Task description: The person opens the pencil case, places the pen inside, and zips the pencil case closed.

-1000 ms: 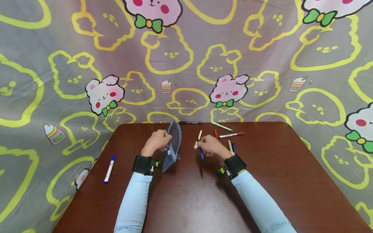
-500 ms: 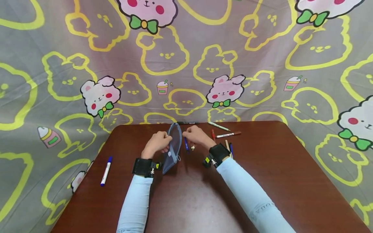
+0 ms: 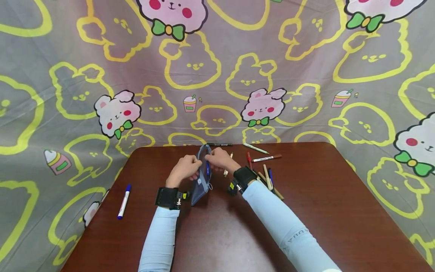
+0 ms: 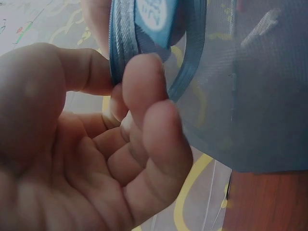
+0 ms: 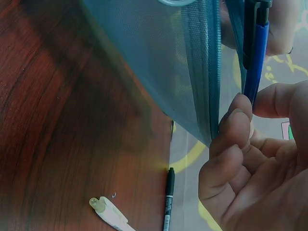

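Observation:
A translucent blue-grey mesh zip pouch [image 3: 199, 190] stands tilted over the table, its zipped side open. My left hand [image 3: 184, 170] pinches its rim between thumb and fingers; in the left wrist view the zipper edge [image 4: 124, 43] runs between them. My right hand [image 3: 220, 158] pinches a blue pen [image 5: 257, 60] by one end. The pen's other end reaches down into the pouch mouth, and right fingertips are right at the zipper. Behind the right hand a cream pen [image 3: 225, 172] lies on the table, partly hidden.
A blue-capped white marker [image 3: 124, 202] lies at the left. Toward the back are a black pen [image 3: 221, 144], a pale green pen [image 3: 255, 148] and a brown-capped marker [image 3: 267, 158]. Beige pens [image 3: 267, 178], a red pen [image 3: 249, 160] and another blue pen [image 3: 270, 176] lie beside the right forearm.
My right hand has carried the blue pen leftward from above the table to the pouch mouth, and the pen's lower part is now inside. My left hand keeps its grip on the pouch.

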Demonstrator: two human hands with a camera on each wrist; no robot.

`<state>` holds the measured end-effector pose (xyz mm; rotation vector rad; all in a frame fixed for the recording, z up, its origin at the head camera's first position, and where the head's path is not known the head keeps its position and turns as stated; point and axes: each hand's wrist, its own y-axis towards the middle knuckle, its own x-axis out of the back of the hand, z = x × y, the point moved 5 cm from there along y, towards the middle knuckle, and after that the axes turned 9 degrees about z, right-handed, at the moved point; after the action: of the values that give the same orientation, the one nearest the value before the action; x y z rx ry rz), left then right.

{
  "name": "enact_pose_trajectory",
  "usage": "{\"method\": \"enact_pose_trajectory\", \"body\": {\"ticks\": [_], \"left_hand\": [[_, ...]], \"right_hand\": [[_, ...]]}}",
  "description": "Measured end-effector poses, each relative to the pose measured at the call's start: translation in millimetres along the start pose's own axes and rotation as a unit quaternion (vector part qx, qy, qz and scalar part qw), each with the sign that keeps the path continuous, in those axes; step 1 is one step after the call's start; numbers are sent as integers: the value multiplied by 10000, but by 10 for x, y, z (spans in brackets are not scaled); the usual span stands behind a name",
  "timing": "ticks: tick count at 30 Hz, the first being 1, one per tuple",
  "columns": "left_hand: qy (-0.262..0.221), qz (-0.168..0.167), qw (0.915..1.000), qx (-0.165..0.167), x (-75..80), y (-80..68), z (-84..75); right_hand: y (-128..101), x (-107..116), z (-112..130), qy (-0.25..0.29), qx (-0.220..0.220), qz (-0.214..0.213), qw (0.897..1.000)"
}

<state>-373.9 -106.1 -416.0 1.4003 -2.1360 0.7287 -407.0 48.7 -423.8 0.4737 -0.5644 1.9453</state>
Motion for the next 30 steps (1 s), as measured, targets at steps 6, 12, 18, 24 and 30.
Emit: {"method": "enact_pose_trajectory", "body": {"ticks": [6, 12, 18, 24, 30], "left_hand": [[-10, 38, 10000, -8, -16, 9, -5], [-18, 84, 10000, 43, -23, 22, -3], [-21, 108, 9999, 69, -24, 11, 29], [-72, 133, 9998, 143, -27, 9, 58], [-78, 110, 9999, 73, -12, 14, 29]], "right_hand": [[3, 3, 23, -476, -112, -18, 9988], [-16, 82, 30, -666, -66, -13, 9978], [-48, 155, 7, -770, 66, -135, 9969], [-125, 276, -35, -694, 229, -296, 9969], [-161, 461, -147, -721, 42, -488, 9962]]}}
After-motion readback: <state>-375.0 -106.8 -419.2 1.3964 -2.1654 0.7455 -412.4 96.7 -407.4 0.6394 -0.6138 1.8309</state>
